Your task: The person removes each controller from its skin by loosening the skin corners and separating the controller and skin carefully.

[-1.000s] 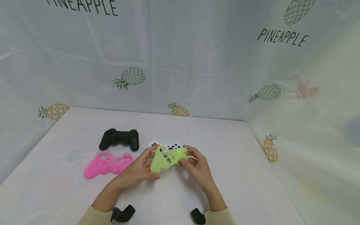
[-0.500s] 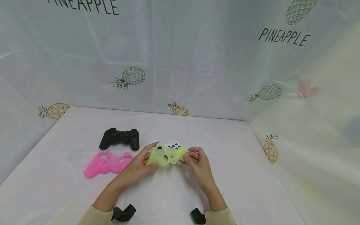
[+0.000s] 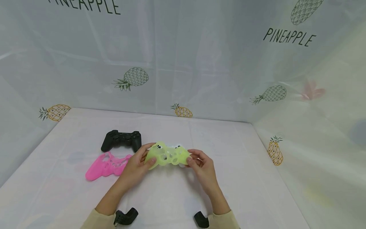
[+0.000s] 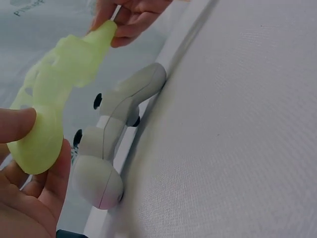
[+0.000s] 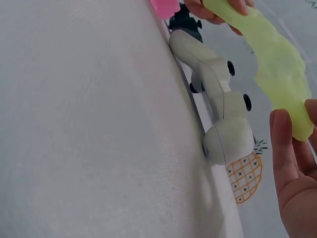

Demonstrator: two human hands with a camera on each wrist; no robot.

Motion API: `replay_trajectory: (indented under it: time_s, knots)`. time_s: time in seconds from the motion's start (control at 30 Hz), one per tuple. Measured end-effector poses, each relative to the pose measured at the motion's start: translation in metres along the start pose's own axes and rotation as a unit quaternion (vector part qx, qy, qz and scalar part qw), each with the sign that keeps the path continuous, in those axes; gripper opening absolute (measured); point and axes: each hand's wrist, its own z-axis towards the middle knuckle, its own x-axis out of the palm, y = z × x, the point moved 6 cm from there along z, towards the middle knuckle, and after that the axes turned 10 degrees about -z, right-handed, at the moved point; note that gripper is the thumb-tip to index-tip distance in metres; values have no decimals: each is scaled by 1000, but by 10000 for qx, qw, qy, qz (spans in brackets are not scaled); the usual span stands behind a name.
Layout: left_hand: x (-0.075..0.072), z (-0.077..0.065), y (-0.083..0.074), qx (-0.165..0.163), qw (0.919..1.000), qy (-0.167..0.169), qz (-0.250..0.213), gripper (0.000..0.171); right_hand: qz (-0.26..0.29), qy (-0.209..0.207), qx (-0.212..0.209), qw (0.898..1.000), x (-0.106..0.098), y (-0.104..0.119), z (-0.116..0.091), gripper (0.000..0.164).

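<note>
Both hands hold a soft yellow-green controller skin (image 3: 168, 155), raised over the table in the head view. My left hand (image 3: 137, 165) pinches its left grip end between thumb and fingers; the thumb lies on top in the left wrist view. At the other end, my right hand (image 3: 202, 167) pinches the right grip. Beneath the skin, a white game controller (image 4: 99, 163) with black thumbsticks lies on the table, apart from it in both wrist views. From the head view the skin covers most of that controller.
A black game controller (image 3: 121, 140) lies on the white table (image 3: 243, 178) at the left. A pink controller skin (image 3: 105, 167) is in front of it, partly behind my left hand. Pineapple-printed curtain (image 3: 200, 63) hangs behind the table.
The yellow-green skin has been levelled out and shifted slightly left and away from me, now covering more of the white controller. My left hand moved with it; my right hand barely moved.
</note>
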Motion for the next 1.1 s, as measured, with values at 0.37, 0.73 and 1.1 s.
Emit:
replay_trajectory:
  time_s: [0.37, 0.73, 1.1]
  knots:
    - [0, 1, -3, 265, 9992, -50, -284, 52, 146, -84, 213, 9996, -1, -2, 1, 32]
    - [-2, 0, -2, 418, 9987, -99, -268, 49, -43, 53, -3, 10000, 0, -2, 1, 36]
    - [-1, -1, -2, 405, 9987, -156, -252, 50, -49, 120, -159, 9998, 2, 2, -1, 41]
